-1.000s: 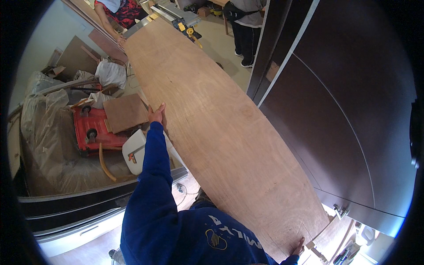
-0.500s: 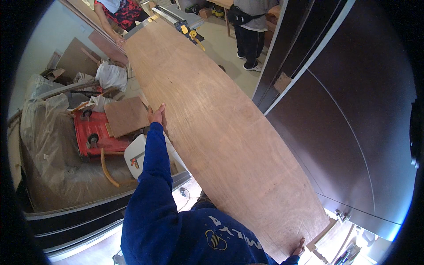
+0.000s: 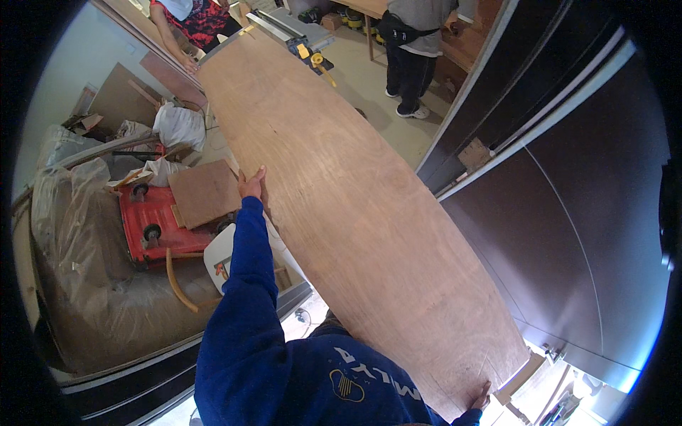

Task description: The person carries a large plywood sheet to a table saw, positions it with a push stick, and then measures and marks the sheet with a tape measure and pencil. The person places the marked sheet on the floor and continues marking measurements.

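Board (image 3: 369, 220) in the middle, bag (image 3: 177, 126) and wheeled case (image 3: 170, 238) left, panel (image 3: 543, 234) right

Left of the left hand (image 3: 251, 184), a red case (image 3: 177, 240) is lying with its wheels showing, and a brown panel (image 3: 206, 193) is resting partly over it. A white bag (image 3: 179, 126) is slumping ahead and left of that hand; clear plastic (image 3: 82, 238) is spreading farther left. Well beyond the hand, rightward, a person (image 3: 419, 35) is standing. Ahead and right of the right hand (image 3: 482, 397), a dark door (image 3: 540, 234) is standing.
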Motion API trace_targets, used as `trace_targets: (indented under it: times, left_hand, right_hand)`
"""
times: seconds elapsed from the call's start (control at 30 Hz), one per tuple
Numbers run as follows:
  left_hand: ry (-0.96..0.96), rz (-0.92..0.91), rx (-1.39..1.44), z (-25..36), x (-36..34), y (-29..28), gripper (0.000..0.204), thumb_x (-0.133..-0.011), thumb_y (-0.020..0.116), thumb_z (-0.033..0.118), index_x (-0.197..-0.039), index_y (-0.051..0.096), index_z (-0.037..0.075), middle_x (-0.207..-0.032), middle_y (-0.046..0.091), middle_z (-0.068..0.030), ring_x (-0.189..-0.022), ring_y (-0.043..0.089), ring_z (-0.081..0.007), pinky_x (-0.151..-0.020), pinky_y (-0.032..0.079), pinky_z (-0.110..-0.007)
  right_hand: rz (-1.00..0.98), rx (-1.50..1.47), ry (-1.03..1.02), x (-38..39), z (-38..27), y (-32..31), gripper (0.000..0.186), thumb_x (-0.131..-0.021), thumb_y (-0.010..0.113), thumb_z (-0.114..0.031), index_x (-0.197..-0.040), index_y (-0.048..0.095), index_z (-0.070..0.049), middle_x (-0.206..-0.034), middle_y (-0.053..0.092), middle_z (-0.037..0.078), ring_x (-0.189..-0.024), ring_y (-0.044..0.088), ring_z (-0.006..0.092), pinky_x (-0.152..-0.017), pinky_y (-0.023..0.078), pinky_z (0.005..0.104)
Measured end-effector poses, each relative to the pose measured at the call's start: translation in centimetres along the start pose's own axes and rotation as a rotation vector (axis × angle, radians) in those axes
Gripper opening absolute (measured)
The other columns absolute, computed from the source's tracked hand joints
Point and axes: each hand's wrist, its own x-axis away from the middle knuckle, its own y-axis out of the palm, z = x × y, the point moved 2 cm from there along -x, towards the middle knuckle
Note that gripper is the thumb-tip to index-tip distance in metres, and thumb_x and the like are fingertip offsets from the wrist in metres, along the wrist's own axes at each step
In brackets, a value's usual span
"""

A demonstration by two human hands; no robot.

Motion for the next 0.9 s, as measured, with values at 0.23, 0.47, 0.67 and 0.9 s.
trace_targets:
  times: [0.23, 0.47, 0.67, 0.9]
  left_hand:
    - [0.103, 0.021, -0.201, -0.7, -1.9, -0.4, 0.107, -0.068, 0.093, 0.020, -0.152, 0.032, -0.008, -0.135, 0.058, -0.0229, -0.117, 0.060, -0.0252, -0.097, 0.050, -0.032]
    - [-0.063, -0.021, 0.234, -1.3, -1.8, 0.4, 0.095, -0.072, 0.088, 0.007, -0.149, 0.035, -0.008, -0.133, 0.059, -0.0219, -0.113, 0.063, -0.0254, -0.096, 0.053, -0.031]
    - [-0.001, -0.061, 0.274, -0.5, -0.2, 0.6, 0.089, -0.075, 0.085, 0.001, -0.149, 0.036, -0.007, -0.133, 0.060, -0.0187, -0.111, 0.065, -0.0242, -0.093, 0.056, -0.030]
    - [0.043, -0.050, 0.118, -2.3, -2.4, 0.4, 0.100, -0.073, 0.089, 0.011, -0.152, 0.031, -0.006, -0.135, 0.060, -0.0208, -0.118, 0.062, -0.0282, -0.100, 0.050, -0.034]
  right_hand:
    - [-0.009, -0.065, 0.032, 0.0, 0.5, 1.4, 0.099, -0.077, 0.063, -0.081, -0.117, 0.067, 0.009, -0.111, 0.068, 0.019, -0.102, 0.061, 0.0236, -0.093, 0.047, 0.0349]
    - [-0.076, -0.021, 0.068, -0.2, 1.0, 1.1, 0.094, -0.082, 0.061, -0.079, -0.125, 0.066, 0.005, -0.115, 0.068, 0.013, -0.104, 0.060, 0.0212, -0.095, 0.046, 0.0346]
    - [-0.049, -0.029, 0.053, -2.3, 2.1, 0.6, 0.095, -0.080, 0.063, -0.078, -0.126, 0.065, 0.004, -0.118, 0.067, 0.014, -0.108, 0.060, 0.0216, -0.100, 0.044, 0.0351]
    - [-0.012, -0.106, 0.000, -3.0, 3.0, 0.9, 0.086, -0.081, 0.068, -0.073, -0.122, 0.067, 0.002, -0.102, 0.068, 0.005, -0.078, 0.058, 0.0138, -0.066, 0.048, 0.0297]
